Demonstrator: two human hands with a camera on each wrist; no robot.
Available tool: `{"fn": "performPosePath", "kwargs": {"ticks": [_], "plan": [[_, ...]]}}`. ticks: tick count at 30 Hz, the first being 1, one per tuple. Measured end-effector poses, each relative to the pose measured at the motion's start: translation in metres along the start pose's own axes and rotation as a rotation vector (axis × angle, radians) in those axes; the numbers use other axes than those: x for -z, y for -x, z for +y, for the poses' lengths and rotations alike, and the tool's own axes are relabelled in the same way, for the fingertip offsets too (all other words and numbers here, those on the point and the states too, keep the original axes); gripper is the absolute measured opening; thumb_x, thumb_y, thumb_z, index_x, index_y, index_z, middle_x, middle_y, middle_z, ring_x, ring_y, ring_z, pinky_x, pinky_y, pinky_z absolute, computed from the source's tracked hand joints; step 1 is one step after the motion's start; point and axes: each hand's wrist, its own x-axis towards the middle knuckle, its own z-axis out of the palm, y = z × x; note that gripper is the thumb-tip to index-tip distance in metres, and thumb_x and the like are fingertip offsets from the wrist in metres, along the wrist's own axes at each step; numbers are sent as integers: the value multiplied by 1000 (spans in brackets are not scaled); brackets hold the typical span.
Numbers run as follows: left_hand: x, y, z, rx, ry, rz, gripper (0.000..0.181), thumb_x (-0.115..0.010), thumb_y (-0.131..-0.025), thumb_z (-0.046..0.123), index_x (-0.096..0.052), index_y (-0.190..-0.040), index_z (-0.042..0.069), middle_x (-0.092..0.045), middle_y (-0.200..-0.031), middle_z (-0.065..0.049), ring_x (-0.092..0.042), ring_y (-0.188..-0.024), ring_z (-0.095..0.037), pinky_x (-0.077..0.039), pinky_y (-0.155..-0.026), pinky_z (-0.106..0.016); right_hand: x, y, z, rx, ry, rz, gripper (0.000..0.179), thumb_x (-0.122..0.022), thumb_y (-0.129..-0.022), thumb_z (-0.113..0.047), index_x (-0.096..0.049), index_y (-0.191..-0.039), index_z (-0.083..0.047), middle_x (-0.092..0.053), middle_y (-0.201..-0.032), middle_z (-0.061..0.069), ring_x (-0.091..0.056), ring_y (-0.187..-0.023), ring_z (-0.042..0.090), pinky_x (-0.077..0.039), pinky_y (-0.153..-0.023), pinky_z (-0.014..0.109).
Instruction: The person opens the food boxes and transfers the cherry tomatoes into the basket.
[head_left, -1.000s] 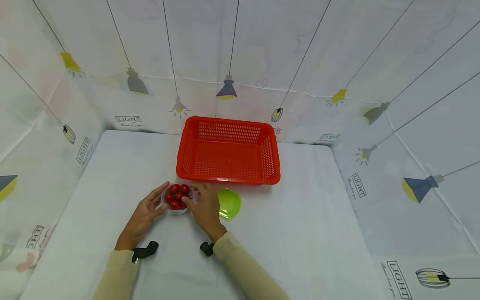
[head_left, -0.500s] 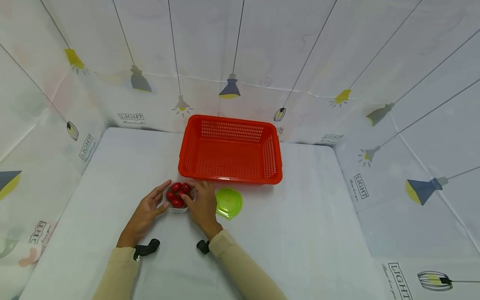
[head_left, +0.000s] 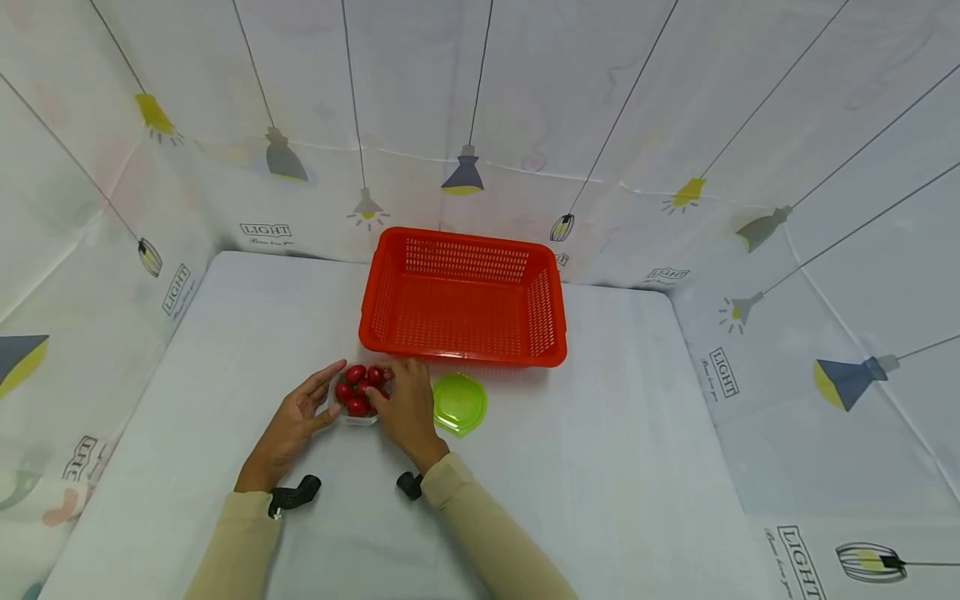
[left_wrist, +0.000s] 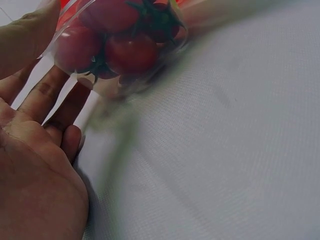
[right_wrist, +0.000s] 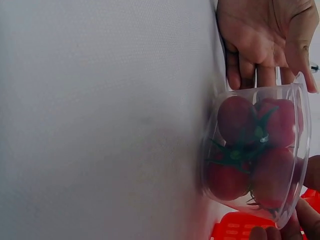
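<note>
A clear plastic container [head_left: 362,421] filled with red cherry tomatoes [head_left: 357,407] stands on the white table, left of centre. My left hand [head_left: 288,427] holds it from the left, thumb on the near side and fingers along its wall. In the left wrist view, tomatoes [left_wrist: 131,54] with green stems press against the clear wall. My right hand [head_left: 408,412] reaches over the right rim, its thumb and index finger bent at a cherry tomato among the others. The right wrist view shows the container [right_wrist: 287,212] from the side, with right fingertips at its rim; the pinched fruit is mostly hidden.
Just beyond the container sits a red perforated plastic basket [head_left: 461,354] with nothing in it. A green lid [head_left: 460,404] lies right of my right hand. White printed sheets [head_left: 525,100] hang along the back and sides of the table [head_left: 615,450].
The head view has shifted slightly, so everything sits a little differently in the frame. My right fingers have moved only a little over the tomatoes; the left hand keeps its hold.
</note>
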Motion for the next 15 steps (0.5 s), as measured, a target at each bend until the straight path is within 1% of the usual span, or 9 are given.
{"fn": "performPosePath", "kwargs": {"ticks": [6, 9, 13, 15], "plan": [[-1, 0, 2, 11, -28, 5, 71, -65, -104, 0, -36, -167, 19, -27, -177, -6, -18, -166, -23, -36, -117, -9, 1, -2, -2, -7, 18, 5, 34, -83, -94, -25, -70, -125, -16, -64, -110, 3, -52, -104, 16, -47, -84, 25], [-1, 0, 3, 16, -30, 7, 72, -65, -103, 1, -37, -166, 20, -28, -177, -5, -17, -167, -25, -36, -117, -9, -2, -1, -2, -4, 28, 33, 32, -83, -94, -26, -70, -123, -16, -64, -112, 2, -53, -104, 14, -48, -83, 23], [-1, 1, 4, 22, -28, 12, 71, -66, -103, 1, -38, -166, 20, -29, -177, -4, -17, -167, -25, -36, -117, -9, -5, 1, -2, 17, 27, 75, 32, -83, -94, -24, -71, -122, -15, -67, -116, 1, -56, -108, 15, -52, -85, 26], [-2, 2, 4, 19, -31, 12, 71, -65, -103, 0, -37, -166, 18, -29, -176, -5, -17, -167, -27, -35, -117, -8, -5, 2, -3, 17, 34, 78, 34, -84, -93, -23, -71, -124, -15, -67, -118, 1, -56, -109, 16, -53, -87, 28]]}}
